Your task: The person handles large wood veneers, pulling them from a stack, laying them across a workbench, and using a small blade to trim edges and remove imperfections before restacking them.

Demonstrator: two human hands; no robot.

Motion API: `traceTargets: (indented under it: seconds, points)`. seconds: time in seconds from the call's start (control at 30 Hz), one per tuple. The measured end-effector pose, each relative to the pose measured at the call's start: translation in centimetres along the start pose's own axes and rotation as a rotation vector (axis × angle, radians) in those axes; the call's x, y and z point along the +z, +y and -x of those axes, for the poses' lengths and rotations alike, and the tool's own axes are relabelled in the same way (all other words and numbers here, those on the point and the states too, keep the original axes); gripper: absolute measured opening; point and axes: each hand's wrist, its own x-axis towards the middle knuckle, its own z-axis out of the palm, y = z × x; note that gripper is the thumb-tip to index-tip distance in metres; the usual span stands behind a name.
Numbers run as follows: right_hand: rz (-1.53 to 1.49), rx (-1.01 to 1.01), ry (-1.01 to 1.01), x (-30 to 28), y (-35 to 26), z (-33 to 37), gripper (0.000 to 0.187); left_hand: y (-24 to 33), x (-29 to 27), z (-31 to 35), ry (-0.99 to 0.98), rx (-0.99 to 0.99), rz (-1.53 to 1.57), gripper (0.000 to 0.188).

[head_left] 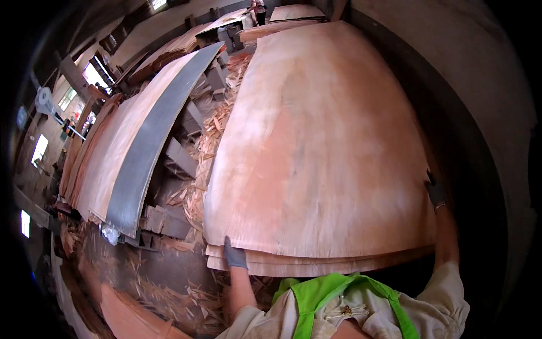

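Note:
A large, pale pinkish-brown wood veneer sheet (pixel 322 147) lies before me on top of other sheets, whose layered edges (pixel 316 264) show along the near side. My left hand (pixel 235 255), in a grey glove, is closed on the near left corner of the top sheet, with its thumb over the edge and the other fingers hidden. On the right long edge, my right hand (pixel 436 191), in a dark glove, grips the same sheet close to its near end. Its fingers are partly hidden by the edge.
To the left stands another stack of veneer sheets (pixel 107 164) with a dark grey board (pixel 164 124) along its side. Wood scraps (pixel 209 152) and grey blocks (pixel 180 156) litter the gap between. A wall (pixel 451 51) runs along the right. Far off, a person (pixel 259 10) stands by more stacks.

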Motion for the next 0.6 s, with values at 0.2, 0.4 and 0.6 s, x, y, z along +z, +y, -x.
traceTargets:
  seconds: [0.2,0.4,0.6]
  points:
    - [0.422,0.134,0.032,1.4,0.5,-0.5,0.045,3.3,-5.0,-7.0,0.180,0.002,-0.114,0.056]
    - [0.161,0.169,0.081,3.1,4.6,-1.2,0.040,2.1,-3.6,-4.7,0.328,0.226,-0.296,0.052]
    - [-0.602,0.014,0.111,6.0,14.3,-2.3,0.046,-0.2,-4.2,1.0,0.422,0.264,-0.195,0.049]
